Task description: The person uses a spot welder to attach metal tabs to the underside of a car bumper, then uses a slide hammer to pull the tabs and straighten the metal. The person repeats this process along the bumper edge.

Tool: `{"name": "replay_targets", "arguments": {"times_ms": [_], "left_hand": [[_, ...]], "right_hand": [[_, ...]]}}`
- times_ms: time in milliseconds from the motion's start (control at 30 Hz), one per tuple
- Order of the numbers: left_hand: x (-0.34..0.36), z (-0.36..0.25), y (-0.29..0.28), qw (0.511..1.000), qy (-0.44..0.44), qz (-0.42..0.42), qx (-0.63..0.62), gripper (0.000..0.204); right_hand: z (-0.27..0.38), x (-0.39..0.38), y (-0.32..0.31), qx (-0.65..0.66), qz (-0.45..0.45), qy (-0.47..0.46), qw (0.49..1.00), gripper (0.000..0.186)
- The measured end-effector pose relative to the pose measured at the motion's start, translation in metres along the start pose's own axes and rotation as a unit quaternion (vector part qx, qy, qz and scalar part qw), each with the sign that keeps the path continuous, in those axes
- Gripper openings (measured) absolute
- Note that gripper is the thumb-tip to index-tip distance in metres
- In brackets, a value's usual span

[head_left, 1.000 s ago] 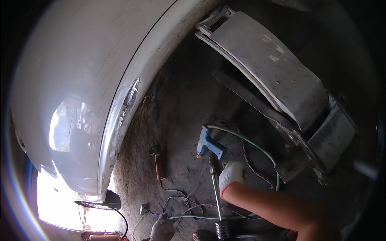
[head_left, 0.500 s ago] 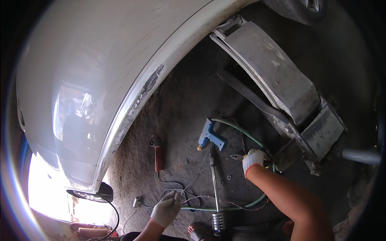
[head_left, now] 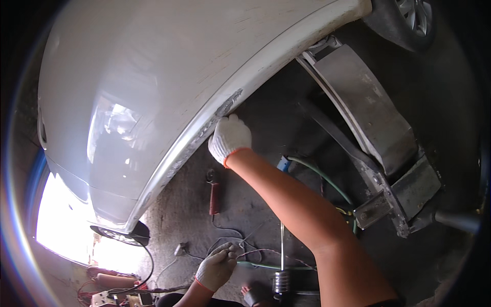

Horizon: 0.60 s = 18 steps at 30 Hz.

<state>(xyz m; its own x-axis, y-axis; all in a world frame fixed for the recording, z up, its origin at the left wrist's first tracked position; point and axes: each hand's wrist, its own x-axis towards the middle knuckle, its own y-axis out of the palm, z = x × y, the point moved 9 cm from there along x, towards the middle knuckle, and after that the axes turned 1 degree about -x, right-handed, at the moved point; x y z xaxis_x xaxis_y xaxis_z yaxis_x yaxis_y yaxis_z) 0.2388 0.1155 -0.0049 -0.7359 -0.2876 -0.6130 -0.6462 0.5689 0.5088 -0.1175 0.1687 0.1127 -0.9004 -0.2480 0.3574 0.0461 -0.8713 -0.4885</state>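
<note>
My right hand (head_left: 231, 137), in a white knit glove with an orange cuff, is raised against the lower sill (head_left: 266, 71) of a light-coloured car. Its curled fingers meet the scraped metal patch (head_left: 226, 106); anything inside them is hidden. Lower down, my left hand (head_left: 217, 268), gloved alike, is closed with fingertips pinched together, and I cannot make out what they hold. My right forearm crosses over a blue gun-shaped tool (head_left: 284, 163) and the slide hammer's rod (head_left: 282, 245). Beyond that arm, a bit of yellow handle (head_left: 341, 210) shows on the floor.
A red-handled power tool (head_left: 214, 199) lies on the dark floor near the sill. Cables and a green hose (head_left: 332, 179) loop across it. At right stands a large metal floor jack (head_left: 365, 107). A box with red wires (head_left: 120, 298) is at lower left.
My right hand has let go of the yellow-handled pliers and moved up and left to the sill. The view has shifted slightly; my left hand stays low, pinched.
</note>
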Motion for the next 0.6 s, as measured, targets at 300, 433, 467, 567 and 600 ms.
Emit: {"name": "replay_targets", "arguments": {"times_ms": [300,433,467,567,600], "left_hand": [[-0.041,-0.012,-0.009,0.993,-0.008,-0.064,0.102,0.034],[-0.002,-0.028,0.079,0.923,-0.117,0.070,0.361,0.026],[0.009,-0.039,0.078,0.918,-0.101,0.057,0.379,0.025],[0.038,-0.047,0.040,0.924,-0.067,0.027,0.376,0.023],[0.054,-0.044,0.022,0.935,-0.064,0.029,0.348,0.022]], "right_hand": [[-0.017,-0.132,0.105,-0.111,0.568,-0.117,0.807,0.039],[-0.118,-0.147,0.159,-0.319,0.625,-0.255,0.665,0.039],[-0.120,-0.145,0.150,-0.333,0.593,-0.241,0.692,0.037],[-0.113,-0.153,0.089,-0.260,0.544,-0.055,0.796,0.039],[-0.134,-0.161,0.084,-0.262,0.522,-0.010,0.812,0.042]]}}
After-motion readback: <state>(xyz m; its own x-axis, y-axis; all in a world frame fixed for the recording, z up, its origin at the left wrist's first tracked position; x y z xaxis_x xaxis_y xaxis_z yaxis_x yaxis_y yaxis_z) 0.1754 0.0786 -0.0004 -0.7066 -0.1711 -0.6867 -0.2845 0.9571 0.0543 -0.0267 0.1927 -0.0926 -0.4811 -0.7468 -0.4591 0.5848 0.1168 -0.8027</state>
